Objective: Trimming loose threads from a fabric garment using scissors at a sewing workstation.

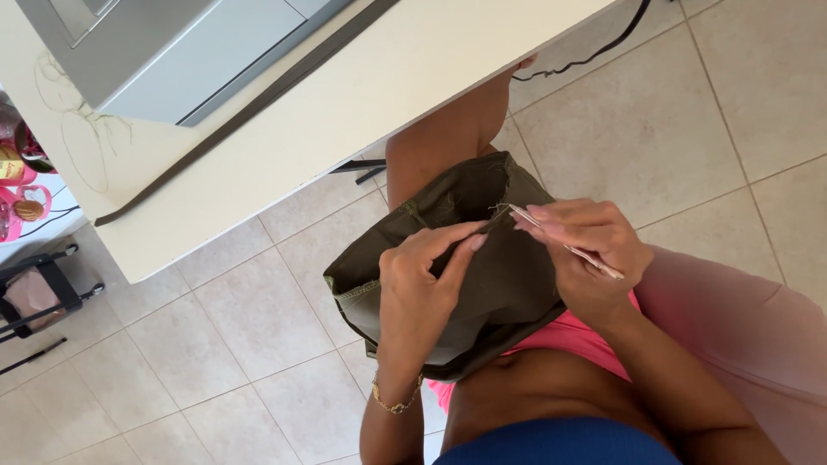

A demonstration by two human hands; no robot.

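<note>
Left hand: the left hand (419, 280) sits at the centre of the frame, its back to the camera, fingers curled and pressed together; the thumb and fingertips pinch a fold of the cloth near its upper edge.
Right hand: the right hand (594, 250) is right of centre, fingers bent and close together, pinching a thin pale tool (564, 244) that lies slantwise across the fingers.
Tool: its slim tip points to the upper left and meets the cloth just beside the left fingertips; its other end sticks out past the hand to the lower right. What kind of tool it is cannot be told for sure.
Cloth: the olive-green cloth (508, 284) lies in the middle of the frame on the person's lap, bunched up, with a stitched hem along its left edge and a frayed thread at the top where the tool touches.
Bracelet: a gold chain bracelet (394, 403) circles the left wrist, low in the frame.
Clothing: pink shorts (568, 334) show under the cloth, a blue top (560, 443) at the bottom edge.
Table: a cream table (345, 103) fills the upper left, with a grey-white machine (198, 52) on it.
Floor: beige floor tiles (672, 120) cover the rest; a black cable (594, 53) runs across them at the top right.
</note>
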